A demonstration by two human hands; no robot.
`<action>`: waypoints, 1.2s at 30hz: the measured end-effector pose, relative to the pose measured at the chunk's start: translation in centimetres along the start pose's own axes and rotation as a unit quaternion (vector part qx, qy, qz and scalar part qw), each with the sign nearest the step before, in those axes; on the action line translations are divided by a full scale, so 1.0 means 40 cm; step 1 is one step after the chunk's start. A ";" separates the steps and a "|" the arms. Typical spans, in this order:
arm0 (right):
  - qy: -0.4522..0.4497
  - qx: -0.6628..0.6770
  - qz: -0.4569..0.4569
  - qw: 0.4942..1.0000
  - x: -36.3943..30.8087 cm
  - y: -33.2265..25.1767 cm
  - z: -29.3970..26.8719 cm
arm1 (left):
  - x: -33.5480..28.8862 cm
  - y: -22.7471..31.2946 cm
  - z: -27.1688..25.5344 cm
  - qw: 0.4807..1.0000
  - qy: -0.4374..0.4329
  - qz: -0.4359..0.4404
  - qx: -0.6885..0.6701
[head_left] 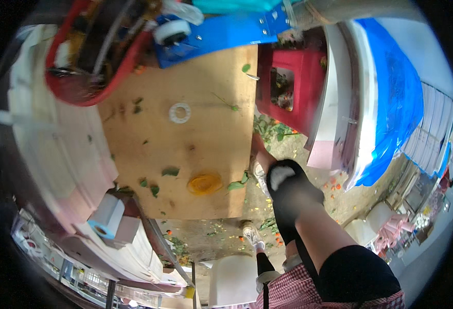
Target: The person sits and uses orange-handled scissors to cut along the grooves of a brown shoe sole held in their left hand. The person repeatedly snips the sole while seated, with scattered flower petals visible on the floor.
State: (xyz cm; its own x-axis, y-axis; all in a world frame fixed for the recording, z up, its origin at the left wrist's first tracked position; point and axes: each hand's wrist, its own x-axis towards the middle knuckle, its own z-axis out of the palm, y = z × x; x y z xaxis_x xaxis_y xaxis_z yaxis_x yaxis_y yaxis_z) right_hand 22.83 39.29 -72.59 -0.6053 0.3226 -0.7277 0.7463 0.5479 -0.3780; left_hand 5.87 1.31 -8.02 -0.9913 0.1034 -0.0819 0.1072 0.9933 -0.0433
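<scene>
The right hand (261, 150) hung low beside the right edge of the worktop (213, 147), blurred and partly cut off by the dark sleeve (296, 193) above it, so whether its fingers were closed or loose could not be told; the left hand was out of view. Nearest to it on the wood lay a green sprig (238, 183), close to that edge, and a yellow disc (205, 184) lay flat a little farther left. The sprig looked light, limp and easily bruised, best pinched by its stem; the disc seemed light and rather smooth, perhaps slippery, and was likely easiest to take by its rim. Farther off, a white ring (179, 113) lay flat among loose leaves, probably stiff enough to lift by its edge. Beyond, a red stool (311, 85) crowded the far right side, while a blue metal bar (229, 38) and a red basket (123, 67) blocked the far end. Stacked pale sheets (56, 139) hemmed in the left, and scraps littered the floor (206, 234).
</scene>
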 end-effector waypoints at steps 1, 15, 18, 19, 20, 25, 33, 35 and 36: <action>-0.039 -0.018 0.041 0.998 -0.078 0.007 -0.027 | -0.011 -0.006 -0.020 1.000 0.006 -0.001 -0.006; 0.223 -0.184 -0.429 0.856 -0.439 -0.808 -0.819 | 0.024 0.047 -0.135 0.993 0.051 0.017 -0.107; 0.256 -0.429 -0.456 0.737 -0.343 -0.944 -0.850 | 0.018 0.039 -0.158 0.996 0.026 0.021 -0.082; 0.244 -0.504 -0.436 0.705 -0.323 -0.972 -0.854 | 0.017 0.038 -0.161 0.998 0.025 0.025 -0.058; 0.225 -0.585 -0.404 0.667 -0.308 -0.997 -0.854 | 0.015 0.037 -0.164 0.998 0.031 0.033 -0.051; 0.144 -0.639 -0.368 0.660 -0.274 -1.085 -0.795 | 0.023 0.026 -0.174 0.998 0.025 0.038 -0.032; 0.059 -0.501 -0.339 0.794 -0.221 -1.118 -0.706 | 0.017 0.006 -0.186 0.999 0.018 0.030 -0.032; 0.165 -0.426 -0.413 0.788 -0.242 -1.087 -0.717 | 0.015 0.000 -0.188 0.997 0.044 0.039 -0.055; 0.236 -0.391 -0.440 0.773 -0.267 -1.059 -0.718 | 0.017 -0.004 -0.187 0.995 0.061 0.040 -0.071</action>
State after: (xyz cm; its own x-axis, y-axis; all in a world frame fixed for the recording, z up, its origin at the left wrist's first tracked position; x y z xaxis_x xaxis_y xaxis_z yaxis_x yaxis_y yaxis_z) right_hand -10.27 34.81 -32.37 -0.9545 -0.2971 -0.0256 -0.2969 0.9548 -0.0117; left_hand 4.60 1.62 -0.63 -0.9827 0.1802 0.0434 0.1838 0.9779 0.1000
